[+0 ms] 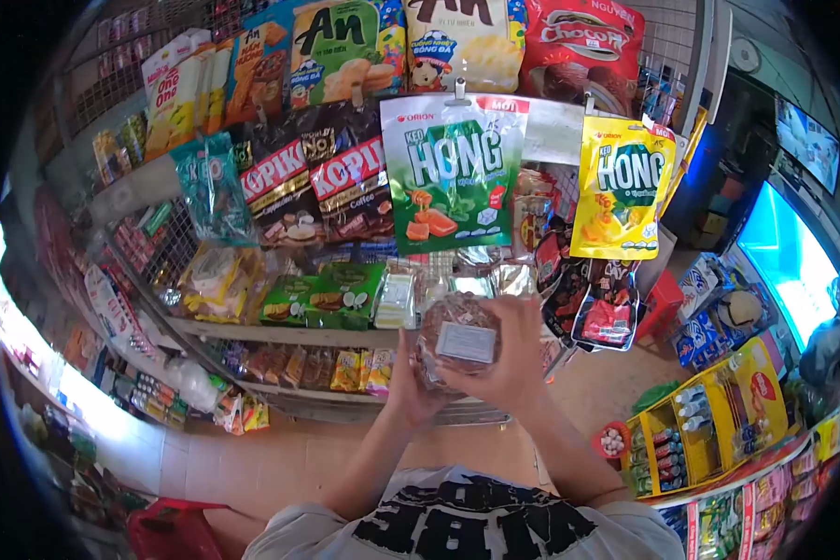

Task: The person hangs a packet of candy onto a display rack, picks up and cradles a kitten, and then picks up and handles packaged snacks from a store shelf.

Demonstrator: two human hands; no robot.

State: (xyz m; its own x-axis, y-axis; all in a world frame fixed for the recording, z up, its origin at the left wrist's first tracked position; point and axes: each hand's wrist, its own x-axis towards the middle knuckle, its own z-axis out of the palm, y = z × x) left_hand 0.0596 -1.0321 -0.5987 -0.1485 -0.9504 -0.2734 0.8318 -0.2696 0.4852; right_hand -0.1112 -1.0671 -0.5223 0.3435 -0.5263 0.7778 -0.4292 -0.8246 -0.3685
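We stand over pale floor tiles (252, 457) before a grey metal snack shelf (345, 399). In front of it, our left hand (413, 387) and right hand (513, 359) clasp a round, clear-looking container (457, 345) of reddish-brown contents, white label (467, 343) showing.

green HONG bag (455, 177), yellow HONG bag (623, 191), red basket (613, 441)

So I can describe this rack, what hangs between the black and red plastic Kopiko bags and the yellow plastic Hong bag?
A green and white plastic Hong bag hangs between the Kopiko bags and the yellow bag, in the head view.
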